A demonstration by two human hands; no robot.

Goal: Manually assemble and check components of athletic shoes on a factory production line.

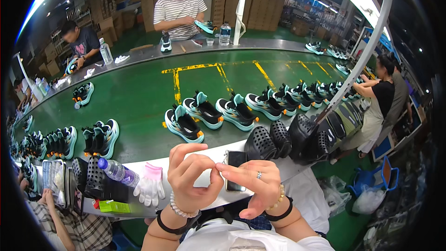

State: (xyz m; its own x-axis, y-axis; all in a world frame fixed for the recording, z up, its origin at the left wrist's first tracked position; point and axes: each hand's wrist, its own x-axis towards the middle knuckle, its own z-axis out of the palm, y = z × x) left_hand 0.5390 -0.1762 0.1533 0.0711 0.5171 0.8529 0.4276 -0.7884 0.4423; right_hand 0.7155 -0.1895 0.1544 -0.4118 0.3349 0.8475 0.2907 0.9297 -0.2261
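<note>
Above the pale worktop edge my hands meet at the fingertips. My left hand (193, 176) is closed in a pinch, thumb and index tip together, the other fingers curled above; anything between the tips is too small to make out. My right hand (254, 181) has its index finger stretched to the left pinch, touching it, with the thumb apart and lower; I see nothing held in it. Behind my hands a phone (237, 159) lies on the worktop. Left of them are white gloves with a pink cuff (149, 185). Beyond stands a black-and-teal sneaker (184, 124).
More sneakers (236, 111) line the green conveyor belt (139, 83). Black clogs (262, 143) stand right of my hands. A purple-capped bottle (118, 173) and a green box (114, 206) lie left. Co-workers (180, 7) handle shoes across the belt; others are at both sides.
</note>
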